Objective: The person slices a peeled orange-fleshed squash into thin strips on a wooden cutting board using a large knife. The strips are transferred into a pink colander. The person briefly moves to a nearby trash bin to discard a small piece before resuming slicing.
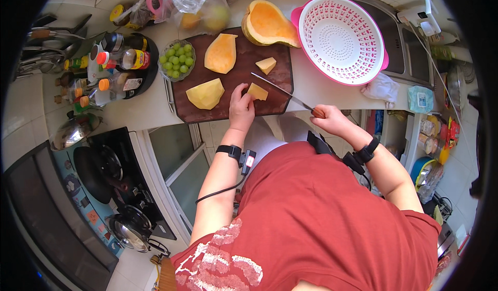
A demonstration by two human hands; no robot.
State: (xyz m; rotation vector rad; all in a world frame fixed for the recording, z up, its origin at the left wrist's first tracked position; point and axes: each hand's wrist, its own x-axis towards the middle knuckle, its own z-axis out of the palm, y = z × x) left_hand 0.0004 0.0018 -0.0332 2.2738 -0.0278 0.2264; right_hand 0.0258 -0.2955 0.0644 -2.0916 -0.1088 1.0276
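On a dark brown cutting board (187, 109), my left hand (241, 109) holds a small peeled pumpkin piece (258, 92) by its left side, fingers closed at its edge. My right hand (330, 120) is wrapped around the wooden handle of a kitchen knife (282, 91). The blade slants up and left, its tip just beyond the held piece and apart from it. Another small pumpkin chunk (266, 65) lies past the tip. Two larger peeled chunks, a yellow one (205, 94) and an orange one (220, 53), rest on the board's left half. A hollowed, unpeeled pumpkin part (270, 24) sits at the far edge.
A glass bowl of green grapes (177, 60) stands at the board's left. Beyond are a clear plastic bag with fruit (199, 11) and, at right, a pink and white colander (340, 39). Bottles (127, 59) crowd a dark tray; a stove (129, 182) is at lower left.
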